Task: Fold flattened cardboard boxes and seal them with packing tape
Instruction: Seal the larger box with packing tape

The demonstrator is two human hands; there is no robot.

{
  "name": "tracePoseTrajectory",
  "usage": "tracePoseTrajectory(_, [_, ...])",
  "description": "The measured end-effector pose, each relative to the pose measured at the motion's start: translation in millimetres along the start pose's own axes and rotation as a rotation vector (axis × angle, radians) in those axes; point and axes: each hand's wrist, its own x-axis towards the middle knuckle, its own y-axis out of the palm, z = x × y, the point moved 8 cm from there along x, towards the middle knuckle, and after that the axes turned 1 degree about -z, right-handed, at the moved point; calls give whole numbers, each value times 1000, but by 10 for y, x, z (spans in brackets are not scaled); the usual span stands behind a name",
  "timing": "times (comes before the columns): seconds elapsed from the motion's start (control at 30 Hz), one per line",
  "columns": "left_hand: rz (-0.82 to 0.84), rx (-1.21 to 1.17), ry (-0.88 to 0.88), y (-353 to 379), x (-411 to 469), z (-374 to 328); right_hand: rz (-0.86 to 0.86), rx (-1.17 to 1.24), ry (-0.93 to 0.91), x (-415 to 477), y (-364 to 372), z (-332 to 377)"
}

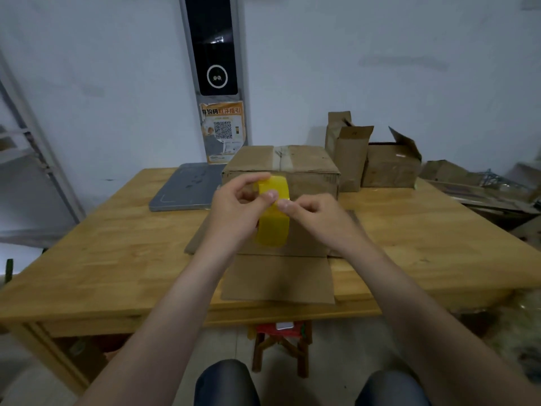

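Here, right hand (310, 212) pinches tape roll's (273, 228) edge.

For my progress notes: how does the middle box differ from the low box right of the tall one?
The middle box has flaps shut and taped along the seam; the low box has one flap standing up. The middle box looks wider than the low box. Both are brown cardboard.
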Motion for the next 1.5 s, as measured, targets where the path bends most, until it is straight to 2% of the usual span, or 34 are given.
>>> tracePoseTrajectory(0.1, [19, -6, 19, 88, 45, -146, 14, 132, 20, -1, -37, 106])
tracePoseTrajectory(0.23, [-57, 147, 109, 24, 177, -234, 4, 55, -3, 6, -216, 256])
tracePoseTrajectory(0.3, [-41, 183, 126, 47, 208, -286, -2, -1, -11, 9, -298, 287])
tracePoseTrajectory(0.5, [61, 216, 96, 206, 394, -325, -30, -84, -12, 75, -449, 273])
tracePoseTrajectory(0.6, [67, 241, 76, 245, 475, -308, -59, -111, -30, 134, -502, 271])
tracePoseTrajectory(0.73, [58, 153, 33, 296, 506, -212, -80, -168, -38, 175, -541, 221])
tracePoseTrajectory(0.9, [130, 305, -38, 338, 582, -61, -28, -249, -11, 167, -495, 126])
tracePoseTrajectory(1.1, [242, 335, -114, 347, 589, 191, 75, -316, -3, 112, -386, -10])
tracePoseTrajectory(1.3, [141, 295, -127, 293, 517, 178, 112, -217, 15, 47, -327, -65])
tracePoseTrajectory(1.5, [125, 308, -72, 251, 473, 75, 102, -196, -12, -33, -307, 16])
